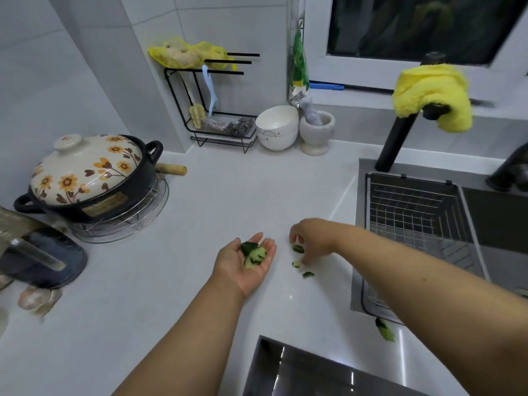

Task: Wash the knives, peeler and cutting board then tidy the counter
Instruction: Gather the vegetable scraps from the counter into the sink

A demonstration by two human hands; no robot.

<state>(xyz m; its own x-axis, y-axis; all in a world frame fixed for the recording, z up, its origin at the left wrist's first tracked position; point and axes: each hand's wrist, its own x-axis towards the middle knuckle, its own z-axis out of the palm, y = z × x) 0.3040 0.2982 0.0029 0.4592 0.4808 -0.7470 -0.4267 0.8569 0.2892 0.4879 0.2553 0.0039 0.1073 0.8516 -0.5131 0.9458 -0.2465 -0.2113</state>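
My left hand [243, 262] lies palm up on the white counter [160, 281] with a small heap of green cucumber peels [253, 254] cupped in it. My right hand [311, 238] hovers just right of it, fingers curled down over loose peel scraps [298, 248] on the counter; two more scraps [308, 274] lie below the fingers. Whether the fingertips pinch a scrap is hidden. Another peel piece [385, 330] lies near the sink's front edge. No knives, peeler or cutting board are in view.
The sink with a wire drain basket [414, 212] is on the right, and a black faucet [400, 138] carries a yellow cloth [431, 95]. A flowered pot [85, 175] on a wire rack, a kettle [37, 258], garlic [37, 300], bowls [277, 127] and a mortar [315, 132] line the left and back.
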